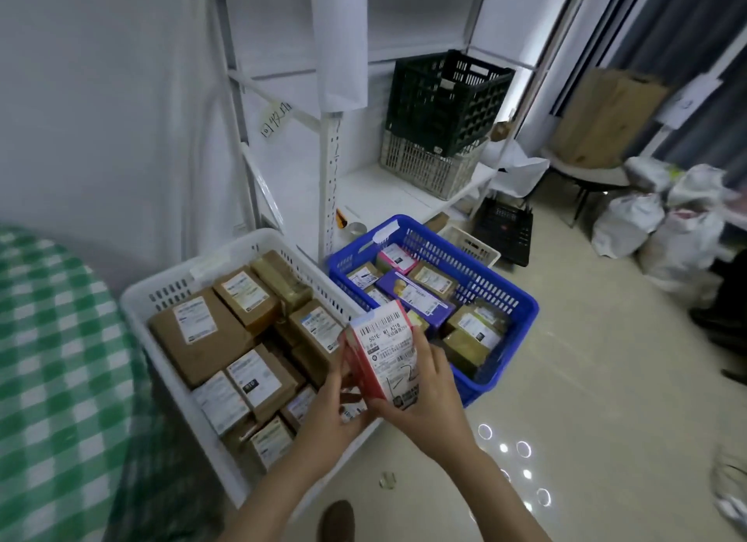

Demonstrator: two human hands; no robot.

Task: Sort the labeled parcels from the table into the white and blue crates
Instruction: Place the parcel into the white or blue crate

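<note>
A red parcel with a white shipping label [386,349] is held upright over the gap between the two crates. My right hand [428,388] grips its right side and bottom, fingers curled round it. My left hand [337,412] holds its lower left edge. The white crate [161,295] on the floor at the left is filled with several labeled brown cardboard parcels [202,331]. The blue crate [505,295] to its right holds several parcels, among them a purple box [416,299] and a pink one [398,258].
A table with a green checked cloth [52,359] fills the left edge. Behind the crates stands a white shelf rack [388,190] with a black crate [444,101] stacked on a grey one. White bags [655,226] lie at the right on the tiled floor.
</note>
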